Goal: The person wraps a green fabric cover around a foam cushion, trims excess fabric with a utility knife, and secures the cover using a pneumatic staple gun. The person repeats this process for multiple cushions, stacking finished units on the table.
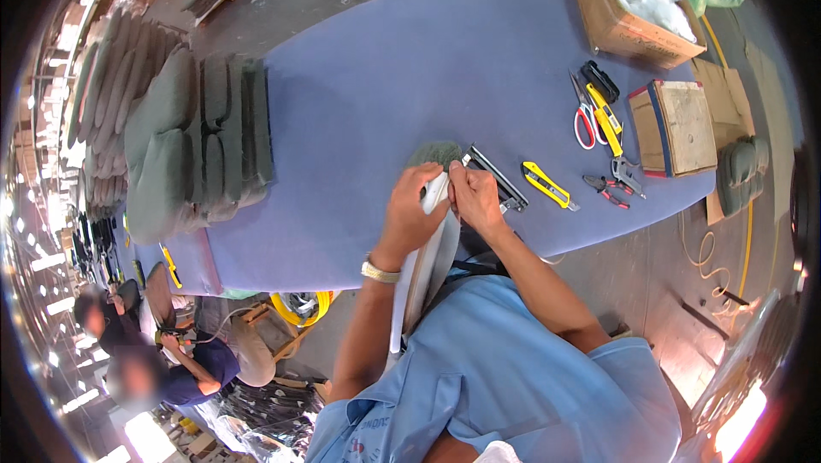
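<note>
A padded panel [440, 245] with a pale edge stands on its side between my body and the table, its dark green fabric [436, 153] showing at the far end. My left hand [414, 205] is closed over its upper edge, thumb and fingers on either side. Close beside it, my right hand [475, 197] pinches the panel's edge near the green fabric. Just beyond my right hand lies a black and silver staple gun [494, 174], partly hidden by that hand. To its right is a yellow box cutter [547, 185] on the blue tabletop [385, 61].
Stacked dark green cushions [171, 147] fill the table's left. At right lie red-handled scissors [585, 121], pliers [607, 189], another yellow cutter [605, 117] and a cardboard box [676, 128]. Behind them is a carton [629, 23] of white stuffing. People [192, 377] sit at lower left.
</note>
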A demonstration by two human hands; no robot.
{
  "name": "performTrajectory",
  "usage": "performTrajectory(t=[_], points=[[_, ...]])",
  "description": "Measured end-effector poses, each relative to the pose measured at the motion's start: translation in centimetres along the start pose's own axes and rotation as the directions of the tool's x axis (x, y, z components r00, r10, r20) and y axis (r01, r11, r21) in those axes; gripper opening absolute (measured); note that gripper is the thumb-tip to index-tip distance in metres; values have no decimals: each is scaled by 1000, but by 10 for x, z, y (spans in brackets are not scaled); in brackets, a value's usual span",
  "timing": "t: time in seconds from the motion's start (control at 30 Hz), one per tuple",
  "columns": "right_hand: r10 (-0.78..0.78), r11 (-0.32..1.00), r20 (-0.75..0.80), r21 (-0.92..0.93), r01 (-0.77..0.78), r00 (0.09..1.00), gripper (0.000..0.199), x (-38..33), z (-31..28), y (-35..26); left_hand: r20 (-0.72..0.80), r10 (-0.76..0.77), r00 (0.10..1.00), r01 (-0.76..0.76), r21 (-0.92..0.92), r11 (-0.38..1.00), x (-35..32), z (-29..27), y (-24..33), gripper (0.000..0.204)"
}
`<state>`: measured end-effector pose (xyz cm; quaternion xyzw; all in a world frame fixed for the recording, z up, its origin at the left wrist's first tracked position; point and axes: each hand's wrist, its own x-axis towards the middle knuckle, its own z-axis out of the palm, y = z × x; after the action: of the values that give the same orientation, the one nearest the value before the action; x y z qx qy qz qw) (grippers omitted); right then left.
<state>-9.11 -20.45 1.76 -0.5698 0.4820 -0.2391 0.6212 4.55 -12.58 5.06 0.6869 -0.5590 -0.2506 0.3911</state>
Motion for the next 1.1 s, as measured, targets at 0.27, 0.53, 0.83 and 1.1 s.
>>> performTrajectory(t=[0.27, 0.53, 0.83, 1.1], points=[[-99, 995, 19, 23, 99, 995, 64, 7, 12, 1, 201, -99, 975, 157, -299, 941, 116, -32, -47, 50], [-21, 999, 63, 49, 18, 998, 59, -4, 6, -6, 482, -118, 868, 293, -305, 906, 97, 9, -52, 53], [16, 1000, 111, 8, -17, 994, 52, -10, 7, -18, 439, -68, 896, 254, -380, 890, 84, -8, -51, 44], [-124, 992, 87, -12, 126, 988, 54, -7, 14, -17, 416, -17, 909, 169, -330, 929, 79, -21, -35, 46]])
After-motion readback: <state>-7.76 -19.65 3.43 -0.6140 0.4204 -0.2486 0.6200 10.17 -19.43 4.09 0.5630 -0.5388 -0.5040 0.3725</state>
